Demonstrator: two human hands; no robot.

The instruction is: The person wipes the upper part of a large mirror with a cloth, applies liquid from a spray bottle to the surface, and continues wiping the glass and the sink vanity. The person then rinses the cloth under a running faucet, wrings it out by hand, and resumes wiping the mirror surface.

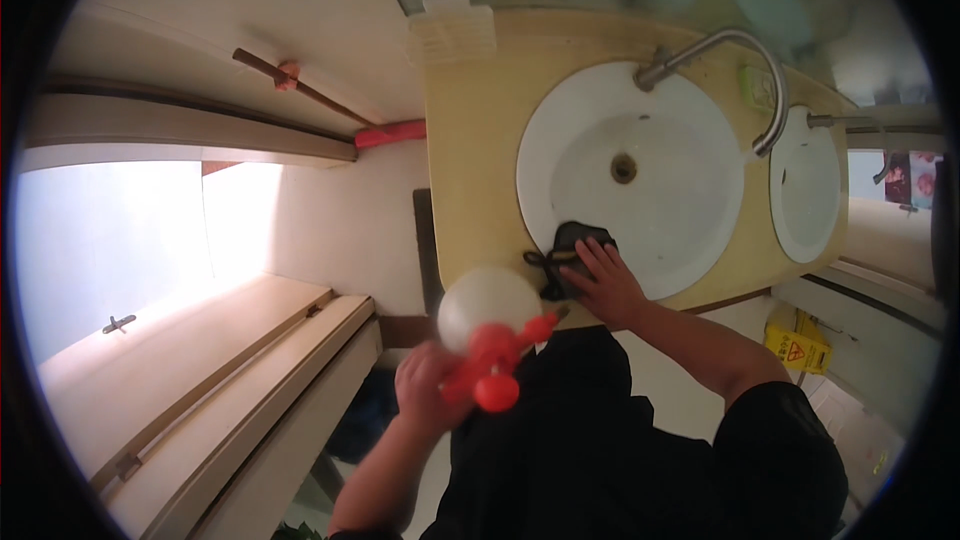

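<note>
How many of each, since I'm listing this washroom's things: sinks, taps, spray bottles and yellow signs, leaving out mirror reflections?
Sinks: 2
Taps: 2
Spray bottle: 1
Yellow sign: 1
Total: 6

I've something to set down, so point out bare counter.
Widest bare patch: yellow counter left of the left basin, between the spray bottle in the left hand and the clear plastic holder. Only a slim strip lies left of the right basin. Crowded: the left basin's front rim, where the right hand rests on a black item.
</note>
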